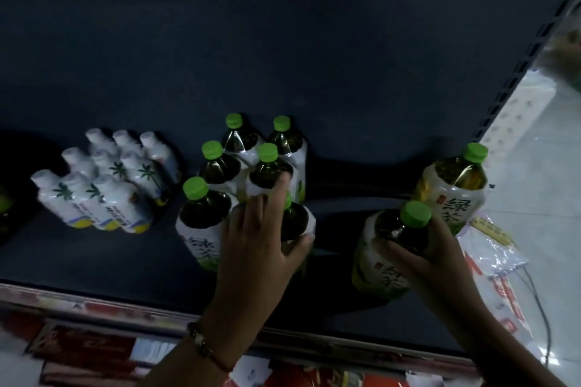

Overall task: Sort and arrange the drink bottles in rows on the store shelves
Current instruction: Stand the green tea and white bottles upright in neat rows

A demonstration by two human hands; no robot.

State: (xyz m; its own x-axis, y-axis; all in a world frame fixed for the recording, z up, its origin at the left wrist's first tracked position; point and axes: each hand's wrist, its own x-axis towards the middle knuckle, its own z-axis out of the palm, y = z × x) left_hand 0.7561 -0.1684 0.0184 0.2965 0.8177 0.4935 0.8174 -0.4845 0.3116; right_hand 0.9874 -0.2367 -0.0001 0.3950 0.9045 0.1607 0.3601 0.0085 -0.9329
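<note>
Down on the dark shelf (94,261), the right hand (418,248) has a green-tea bottle (386,248) by the shoulder just under its green cap, fingers curled round the far side, thumb across the near side, bottle standing right of centre near the front edge. Another green-tea bottle (452,188) stands just behind it to the right. Over at the cluster of green-tea bottles (220,166) in two rows, the left hand (257,236) lies on the front right bottle (295,223), fingers spread and pressing, thumb wrapped round its side. Further left sits a block of white palm-tree bottles (103,179). A bracelet (204,345) shows on the left wrist.
</note>
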